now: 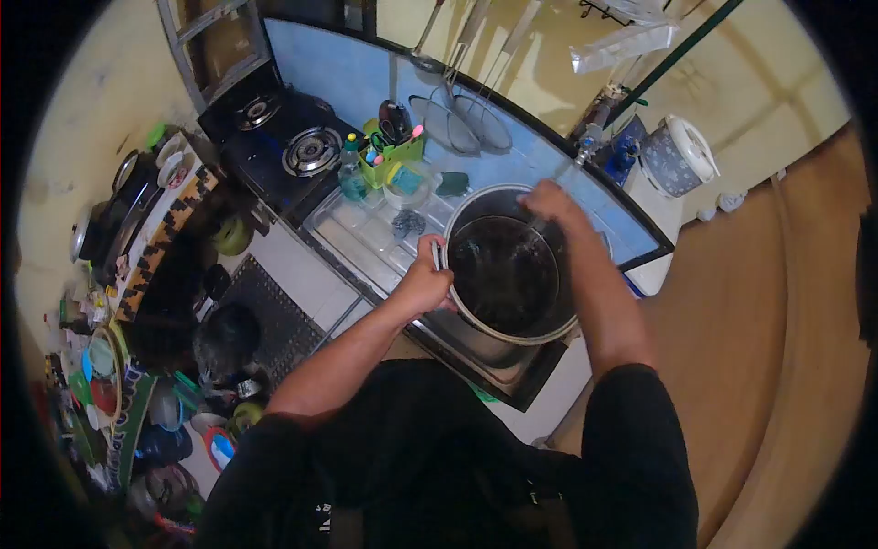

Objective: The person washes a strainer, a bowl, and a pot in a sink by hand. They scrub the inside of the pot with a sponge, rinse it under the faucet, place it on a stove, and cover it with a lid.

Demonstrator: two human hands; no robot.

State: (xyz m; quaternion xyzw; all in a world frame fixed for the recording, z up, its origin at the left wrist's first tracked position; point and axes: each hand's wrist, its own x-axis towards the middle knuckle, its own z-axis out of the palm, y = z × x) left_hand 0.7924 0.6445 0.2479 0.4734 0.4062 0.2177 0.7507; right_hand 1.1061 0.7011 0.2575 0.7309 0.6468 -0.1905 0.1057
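Observation:
A large, deep metal pot (512, 337) sits over the sink (489, 352), its inside dark. My left hand (426, 285) is wrapped round the handle on the pot's left side, thumb near the rim. Across the pot, my right hand (553, 203) is at the far inner rim with its fingers curled in. What those fingers hold, if anything, is hidden. Just beyond this hand is a metal tap (588, 146). Left of the pot, a wire scourer (409, 223) lies on the metal drainboard (352, 240).
Behind the drainboard stand a dish soap bottle (351, 169), a tub with a sponge (405, 188) and a green caddy (391, 163). Strainers (448, 123) hang on the wall. A gas stove (311, 151) is at the left, a patterned lidded container (677, 157) at the right.

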